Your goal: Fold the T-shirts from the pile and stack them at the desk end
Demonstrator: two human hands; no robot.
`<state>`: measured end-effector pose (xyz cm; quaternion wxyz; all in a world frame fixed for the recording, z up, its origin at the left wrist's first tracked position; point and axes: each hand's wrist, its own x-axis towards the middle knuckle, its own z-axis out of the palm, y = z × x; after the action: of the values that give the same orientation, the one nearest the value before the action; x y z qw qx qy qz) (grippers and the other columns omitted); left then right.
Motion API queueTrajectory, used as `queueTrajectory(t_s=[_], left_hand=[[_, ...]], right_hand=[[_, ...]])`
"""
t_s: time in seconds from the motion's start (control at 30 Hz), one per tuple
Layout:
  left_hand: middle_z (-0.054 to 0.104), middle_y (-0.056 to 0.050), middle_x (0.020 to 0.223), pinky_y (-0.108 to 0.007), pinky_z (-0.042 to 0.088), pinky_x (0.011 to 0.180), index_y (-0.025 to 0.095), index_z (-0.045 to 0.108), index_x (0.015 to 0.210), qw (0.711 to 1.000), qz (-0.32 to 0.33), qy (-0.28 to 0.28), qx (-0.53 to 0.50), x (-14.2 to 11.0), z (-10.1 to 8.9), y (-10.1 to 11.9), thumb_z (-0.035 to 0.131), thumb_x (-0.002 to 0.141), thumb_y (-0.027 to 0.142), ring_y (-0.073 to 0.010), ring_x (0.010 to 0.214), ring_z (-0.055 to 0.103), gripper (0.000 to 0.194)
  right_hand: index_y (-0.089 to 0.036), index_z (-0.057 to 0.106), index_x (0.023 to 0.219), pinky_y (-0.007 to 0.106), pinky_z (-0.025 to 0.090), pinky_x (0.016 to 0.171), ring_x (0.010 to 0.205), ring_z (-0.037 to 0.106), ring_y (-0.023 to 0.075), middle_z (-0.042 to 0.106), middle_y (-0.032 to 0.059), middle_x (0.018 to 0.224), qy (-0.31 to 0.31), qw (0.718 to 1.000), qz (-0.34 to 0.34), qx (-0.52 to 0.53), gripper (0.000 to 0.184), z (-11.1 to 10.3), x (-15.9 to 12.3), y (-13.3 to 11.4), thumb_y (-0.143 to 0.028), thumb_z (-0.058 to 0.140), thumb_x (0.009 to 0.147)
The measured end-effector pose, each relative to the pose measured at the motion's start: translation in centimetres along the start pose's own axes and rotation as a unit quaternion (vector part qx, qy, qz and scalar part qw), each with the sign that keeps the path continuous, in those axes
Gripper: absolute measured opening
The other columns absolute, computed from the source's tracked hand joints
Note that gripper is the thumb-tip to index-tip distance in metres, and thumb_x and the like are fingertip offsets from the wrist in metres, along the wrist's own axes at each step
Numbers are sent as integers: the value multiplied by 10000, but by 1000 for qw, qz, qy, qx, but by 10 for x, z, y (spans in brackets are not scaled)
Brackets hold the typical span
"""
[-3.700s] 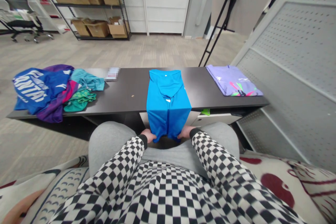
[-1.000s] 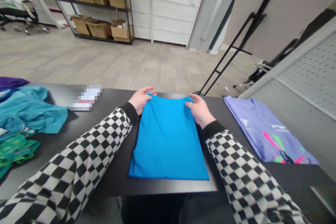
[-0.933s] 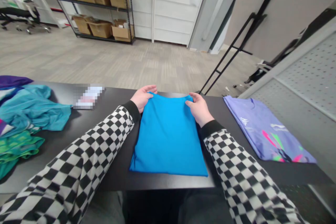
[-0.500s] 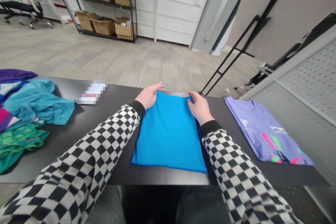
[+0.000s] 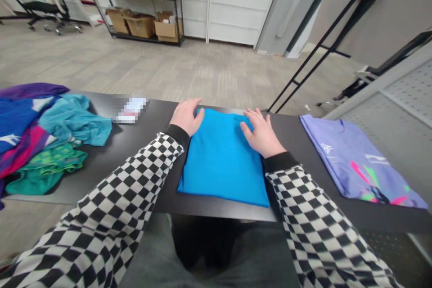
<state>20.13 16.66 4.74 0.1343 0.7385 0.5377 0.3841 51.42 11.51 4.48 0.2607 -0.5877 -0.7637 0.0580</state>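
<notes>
A bright blue shirt (image 5: 226, 159) lies folded into a flat rectangle on the dark table (image 5: 135, 162) in front of me. My left hand (image 5: 187, 116) rests at its far left corner with the thumb apart from the fingers. At the far right corner, my right hand (image 5: 261, 131) has its fingers spread over the cloth. Neither hand grips the fabric; whether every fingertip touches it I cannot tell. To the right lies a folded lavender shirt (image 5: 357, 162) with a pink and green print.
Crumpled garments in blue, purple, teal and green form a pile (image 5: 64, 121) at the table's left. A blurred-out flat item (image 5: 132, 110) lies near the far edge. A perforated grey panel (image 5: 408, 112) stands right; behind are a black stand (image 5: 313, 54) and a shelf with cardboard boxes (image 5: 140, 24).
Earlier the blue shirt hung over the table's near edge, held by both hands. Then it lay folded with its far corners pinched. Now both hands have let go and their fingers are spread.
</notes>
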Motion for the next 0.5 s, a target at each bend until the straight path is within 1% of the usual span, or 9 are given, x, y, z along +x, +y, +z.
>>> queueTrajectory(t_s=[0.07,0.1,0.13,0.2,0.27,0.33,0.4,0.47,0.5], left_hand=[[830,-139,1229,-439,493,1175,169,794,1302,999,-40,9,-5,-23,-16,-1,637,1039,340,-317,1190,732,351],[834,-113,1078,-405,533,1058,184,816,1182,998,-68,8,-4,-38,-25,-1,636,1040,357,-292,1035,742,288],[814,-87,945,-381,539,955,201,817,1052,995,-95,3,0,-55,-34,-2,629,1044,376,-268,907,724,257],[750,-51,769,-364,504,828,231,766,832,992,-123,-16,23,-91,-49,-1,609,1054,406,-238,759,669,323],[742,-47,739,-367,485,816,246,742,752,993,-105,-33,46,-126,-60,3,600,1053,399,-242,766,669,366],[785,-55,799,-377,492,865,254,777,780,995,-73,-46,55,-157,-66,11,603,1045,365,-259,853,705,336],[813,-61,851,-393,498,919,262,803,810,995,-63,-53,62,-180,-68,21,612,1039,347,-275,925,726,310],[817,-75,872,-417,501,947,262,790,772,993,-67,-51,78,-196,-68,29,633,1034,361,-294,964,726,321],[817,-84,887,-431,504,959,260,776,747,993,-69,-47,87,-202,-68,33,650,1030,377,-305,978,722,330]], right_hand=[[-235,655,1582,798,106,1382,1720,354,418,578,160,1727,-42,998,-25,29,510,-3,-14,-5,-450,557,1131],[-243,670,1565,801,113,1379,1712,372,419,600,156,1709,-56,997,-30,41,498,-3,-21,-5,-448,570,1122],[-247,686,1544,807,121,1375,1702,392,421,624,153,1686,-64,996,-31,52,485,-4,-28,-5,-445,578,1114],[-244,720,1486,813,143,1367,1669,451,422,684,152,1620,-59,996,-19,71,453,-6,-42,-4,-436,579,1101],[-240,759,1401,799,181,1366,1612,534,414,750,147,1526,-34,996,4,83,412,-8,-57,-3,-424,570,1085],[-243,796,1293,761,242,1366,1506,641,398,802,140,1422,2,996,32,85,365,-13,-72,-3,-402,563,1060],[-245,816,1208,698,364,1331,1355,734,377,834,140,1325,32,994,61,81,338,-17,-88,-4,-375,559,1031],[-236,822,1168,620,505,1228,1216,777,363,847,152,1250,51,992,85,75,342,-21,-104,-6,-367,546,1014],[-228,821,1165,585,553,1167,1174,782,361,848,159,1227,56,992,93,70,352,-21,-112,-7,-370,537,1012]])
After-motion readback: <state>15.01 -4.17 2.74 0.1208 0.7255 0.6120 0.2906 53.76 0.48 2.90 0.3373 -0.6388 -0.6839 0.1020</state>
